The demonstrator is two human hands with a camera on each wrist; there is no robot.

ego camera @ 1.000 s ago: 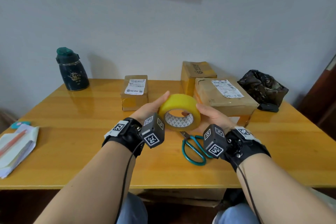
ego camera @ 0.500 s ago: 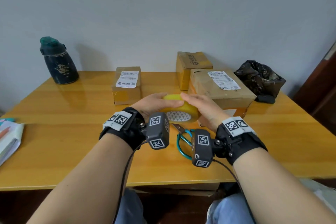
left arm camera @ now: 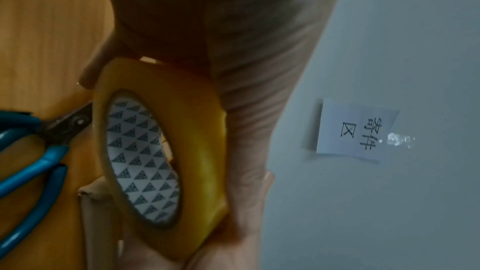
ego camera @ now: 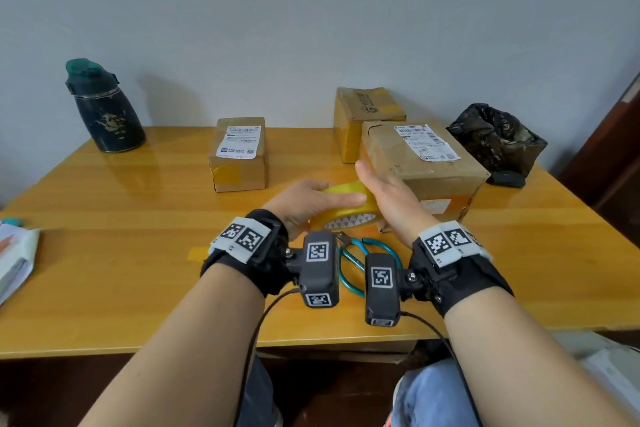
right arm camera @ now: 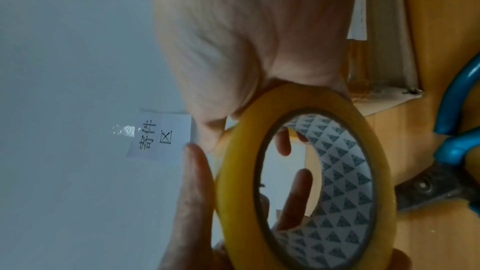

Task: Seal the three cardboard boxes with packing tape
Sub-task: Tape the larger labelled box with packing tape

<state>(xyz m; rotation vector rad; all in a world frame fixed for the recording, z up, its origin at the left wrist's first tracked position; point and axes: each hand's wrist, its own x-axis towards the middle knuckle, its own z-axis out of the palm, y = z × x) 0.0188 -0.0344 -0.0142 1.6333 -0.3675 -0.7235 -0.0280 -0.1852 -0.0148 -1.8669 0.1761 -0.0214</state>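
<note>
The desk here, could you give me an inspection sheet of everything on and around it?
Surface: wooden table, glossy.
Job's things: tape roll held above the table; small box, rear box and large box stand apart; scissors lie under the hands.
Clutter: dark bottle far left, black bag far right, papers at the left edge.
Grippers: left hand grips the roll; right hand lies flat against it, fingers straight.
Cables: black wrist-camera cables trail from both wrists.
Surroundings: plain wall with a paper sign.
</note>
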